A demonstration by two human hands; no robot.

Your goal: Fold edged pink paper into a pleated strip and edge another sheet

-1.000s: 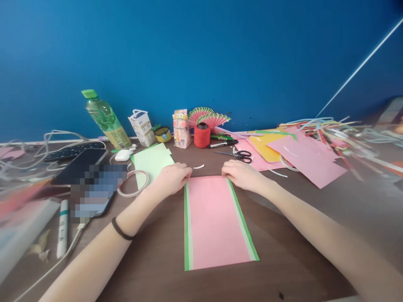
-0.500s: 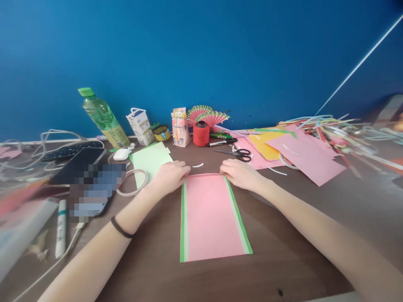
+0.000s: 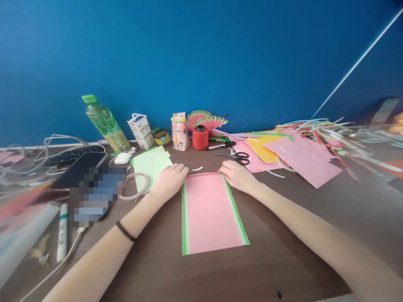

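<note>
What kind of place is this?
Probably a craft desk, maybe at home: a green-bordered pink sheet laid out in front, scissors and coloured paper scraps behind it, folded paper fans by the blue wall.

Bare forearms; thin black band (image 3: 126, 231) at wrist of left hand (image 3: 170, 180).

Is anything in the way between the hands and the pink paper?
No. The left hand and the right hand touch the far corners of the pink paper; nothing visible lies between them.
</note>
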